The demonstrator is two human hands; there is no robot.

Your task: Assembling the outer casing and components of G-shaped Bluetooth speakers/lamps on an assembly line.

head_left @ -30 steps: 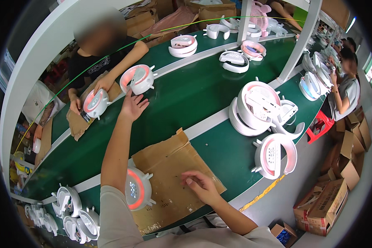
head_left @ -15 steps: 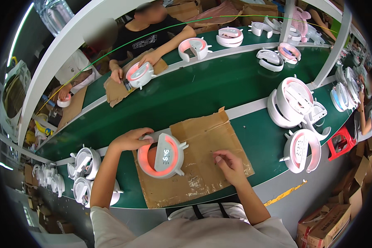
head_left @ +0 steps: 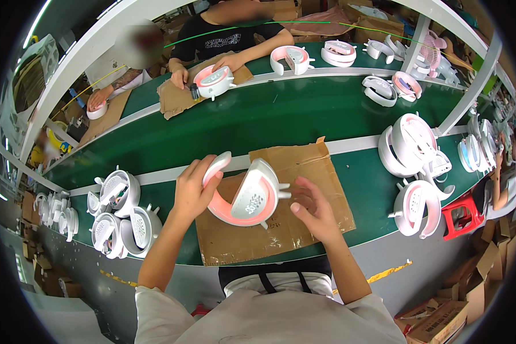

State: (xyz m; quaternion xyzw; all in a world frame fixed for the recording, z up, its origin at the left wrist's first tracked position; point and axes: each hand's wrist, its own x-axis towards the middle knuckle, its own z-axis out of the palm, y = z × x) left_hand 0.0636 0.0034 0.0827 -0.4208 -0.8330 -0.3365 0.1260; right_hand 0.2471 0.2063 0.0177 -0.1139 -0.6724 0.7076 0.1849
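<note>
A white ring-shaped clock lamp (head_left: 239,213) with a pink inner band is tilted above a sheet of brown cardboard (head_left: 321,172). My left hand (head_left: 195,186) is closed around the free end of its curved arm. To the right, my right hand (head_left: 315,209) has its fingers apart and holds nothing. Its fingertips are close to the small pegs on the lamp's side; I cannot tell whether they touch. Small dark holes and a faint display show on the lamp's flat panel.
More lamps (head_left: 116,192) are grouped left of my arm, and stacked lamps (head_left: 407,143) stand to the right. A green conveyor belt (head_left: 212,132) runs beyond the cardboard. Across it a co-worker's hand (head_left: 229,61) rests on another lamp. A red stool (head_left: 461,215) stands at right.
My left hand has gripped the lamp's free end and tilted the lamp up, moving it rightward. Its bright glow and lit digits have faded. My right hand has come closer to it.
</note>
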